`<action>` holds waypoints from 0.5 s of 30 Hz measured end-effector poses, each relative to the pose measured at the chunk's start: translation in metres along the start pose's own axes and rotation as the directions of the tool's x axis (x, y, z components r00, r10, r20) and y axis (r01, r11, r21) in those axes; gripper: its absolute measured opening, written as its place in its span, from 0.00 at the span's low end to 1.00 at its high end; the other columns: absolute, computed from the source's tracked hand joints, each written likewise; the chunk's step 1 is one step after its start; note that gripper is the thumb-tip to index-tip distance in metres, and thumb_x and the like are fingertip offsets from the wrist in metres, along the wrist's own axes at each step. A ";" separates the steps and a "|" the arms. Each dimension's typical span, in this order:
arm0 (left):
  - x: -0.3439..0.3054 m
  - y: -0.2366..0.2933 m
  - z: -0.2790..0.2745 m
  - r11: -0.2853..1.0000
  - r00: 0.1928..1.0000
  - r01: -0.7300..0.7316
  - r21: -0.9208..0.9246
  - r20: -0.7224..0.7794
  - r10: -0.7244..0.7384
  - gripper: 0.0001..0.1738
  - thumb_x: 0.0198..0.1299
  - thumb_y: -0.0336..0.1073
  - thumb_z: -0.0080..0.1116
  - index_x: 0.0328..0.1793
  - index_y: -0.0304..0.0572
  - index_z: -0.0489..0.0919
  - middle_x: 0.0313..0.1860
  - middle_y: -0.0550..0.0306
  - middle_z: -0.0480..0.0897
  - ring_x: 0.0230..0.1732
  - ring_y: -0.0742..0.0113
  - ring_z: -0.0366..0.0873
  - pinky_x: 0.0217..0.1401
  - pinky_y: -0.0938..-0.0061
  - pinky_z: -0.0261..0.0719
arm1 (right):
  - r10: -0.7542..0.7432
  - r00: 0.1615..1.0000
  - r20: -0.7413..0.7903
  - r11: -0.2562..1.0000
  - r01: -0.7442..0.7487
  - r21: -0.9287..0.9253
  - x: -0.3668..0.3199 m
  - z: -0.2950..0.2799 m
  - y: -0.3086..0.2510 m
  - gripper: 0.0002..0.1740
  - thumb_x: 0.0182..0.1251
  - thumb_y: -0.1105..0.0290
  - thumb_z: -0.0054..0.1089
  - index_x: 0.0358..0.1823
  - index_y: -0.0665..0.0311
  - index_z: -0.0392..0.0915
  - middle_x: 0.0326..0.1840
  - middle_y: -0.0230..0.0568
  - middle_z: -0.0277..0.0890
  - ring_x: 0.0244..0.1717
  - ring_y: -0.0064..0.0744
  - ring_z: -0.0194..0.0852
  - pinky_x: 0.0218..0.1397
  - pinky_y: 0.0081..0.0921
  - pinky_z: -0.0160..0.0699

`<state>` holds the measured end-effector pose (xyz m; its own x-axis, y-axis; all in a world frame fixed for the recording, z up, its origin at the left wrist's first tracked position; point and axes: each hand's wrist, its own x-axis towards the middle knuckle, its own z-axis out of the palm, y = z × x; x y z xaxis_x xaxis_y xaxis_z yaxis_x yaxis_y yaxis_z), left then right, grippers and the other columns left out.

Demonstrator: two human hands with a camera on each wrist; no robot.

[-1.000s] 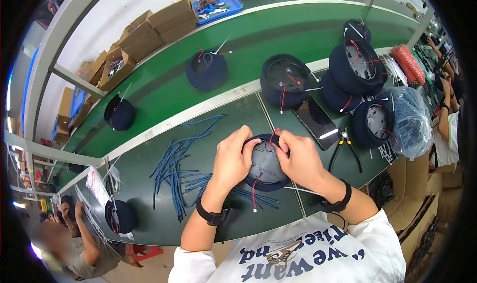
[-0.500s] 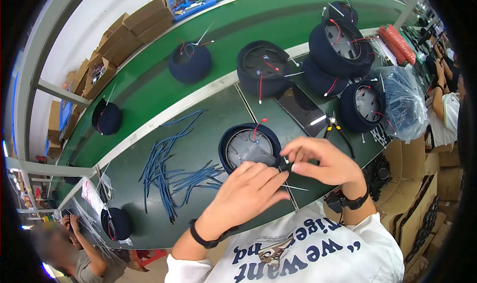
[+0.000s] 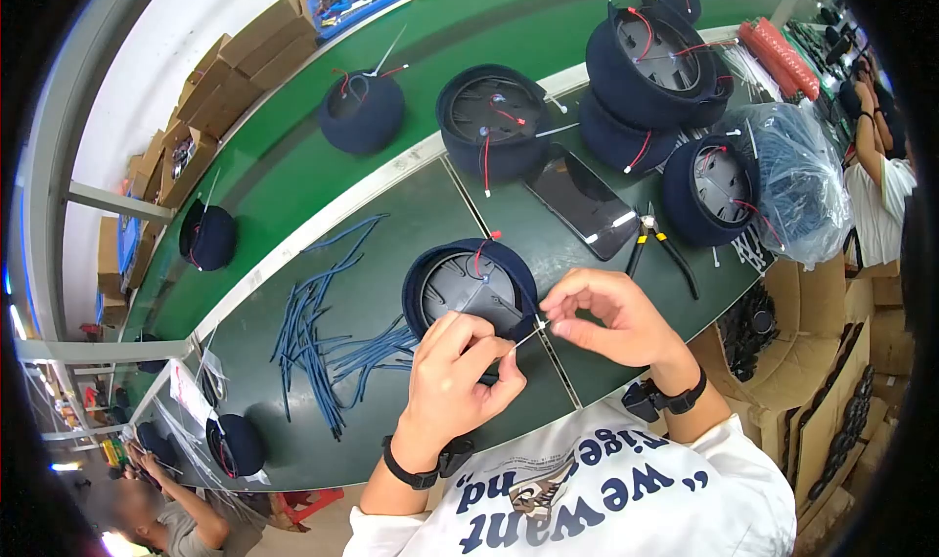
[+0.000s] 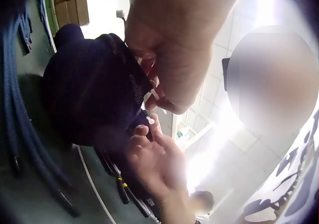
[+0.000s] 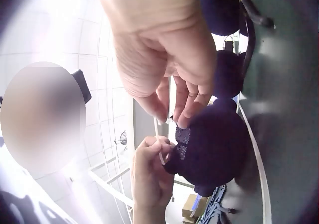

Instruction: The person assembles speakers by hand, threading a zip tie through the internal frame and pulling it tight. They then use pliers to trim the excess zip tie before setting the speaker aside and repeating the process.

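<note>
A round navy fabric-covered shell with a grey plastic inside and red wires stands on the green table before me, its open side up. At its near right rim is a thin white cable tie. My left hand pinches the tail of this tie, fingers curled in front of the shell's near edge. My right hand is at the tie's other end, thumb and fingertips around its small white head. In the right wrist view the tie runs between both hands' fingertips, beside the shell.
Blue cords lie in a loose pile left of the shell. A dark phone and black-and-yellow cutters lie to the right. More navy shells stand behind, several stacked near a plastic bag. Another person works at far left.
Both hands have left the shell's far rim and come to its near right side. The left hand now pinches the cable tie's tail, the right hand its head. The shell stays on the table.
</note>
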<state>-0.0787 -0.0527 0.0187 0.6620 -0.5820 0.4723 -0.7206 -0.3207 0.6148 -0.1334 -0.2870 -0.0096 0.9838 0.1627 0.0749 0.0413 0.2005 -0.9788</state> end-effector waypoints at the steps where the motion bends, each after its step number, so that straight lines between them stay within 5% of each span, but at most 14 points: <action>1: 0.000 -0.001 0.000 1.000 1.000 -0.012 0.000 0.012 0.012 0.11 0.41 0.24 0.72 0.33 0.40 0.84 0.30 0.58 0.76 0.30 0.58 0.75 0.33 0.65 0.74 | -0.022 0.999 0.031 0.997 0.024 -0.068 0.001 0.001 0.000 0.08 0.76 0.80 0.65 0.53 0.69 0.84 0.46 0.37 0.86 0.46 0.22 0.83 0.52 0.24 0.82; 5: -0.002 -0.005 -0.003 0.999 0.998 -0.032 0.009 0.045 0.031 0.10 0.39 0.24 0.70 0.31 0.40 0.83 0.30 0.56 0.75 0.28 0.57 0.73 0.31 0.67 0.73 | -0.081 0.996 0.039 0.973 0.087 -0.214 0.003 0.005 0.011 0.09 0.71 0.81 0.69 0.50 0.70 0.85 0.45 0.39 0.88 0.43 0.23 0.86 0.49 0.24 0.84; 8: -0.004 -0.005 -0.004 1.000 0.999 -0.021 0.010 0.042 0.021 0.10 0.39 0.24 0.69 0.31 0.40 0.82 0.29 0.56 0.75 0.28 0.57 0.73 0.31 0.66 0.73 | -0.085 0.995 0.053 0.995 0.088 -0.041 0.003 0.012 0.007 0.10 0.70 0.83 0.69 0.51 0.70 0.85 0.46 0.39 0.89 0.46 0.23 0.87 0.50 0.25 0.85; 11: -0.006 -0.005 -0.004 1.000 0.999 -0.024 0.003 0.038 0.024 0.10 0.38 0.25 0.68 0.30 0.41 0.82 0.29 0.57 0.74 0.28 0.57 0.72 0.32 0.66 0.72 | -0.083 0.996 0.028 0.987 0.087 -0.134 0.001 0.016 0.011 0.10 0.70 0.84 0.69 0.50 0.71 0.85 0.47 0.40 0.88 0.48 0.26 0.88 0.54 0.26 0.86; 15: -0.007 -0.008 -0.008 0.999 0.997 -0.042 0.019 0.063 0.040 0.10 0.36 0.26 0.68 0.28 0.44 0.81 0.29 0.58 0.73 0.28 0.57 0.71 0.33 0.65 0.69 | 0.006 0.999 -0.044 0.982 0.002 0.189 -0.002 0.018 0.014 0.07 0.74 0.83 0.67 0.51 0.72 0.83 0.48 0.40 0.88 0.51 0.28 0.88 0.59 0.27 0.86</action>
<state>-0.0761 -0.0403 0.0156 0.6181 -0.6400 0.4564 -0.7514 -0.3104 0.5823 -0.1382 -0.2675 -0.0197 0.9908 0.1210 0.0603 0.0099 0.3795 -0.9252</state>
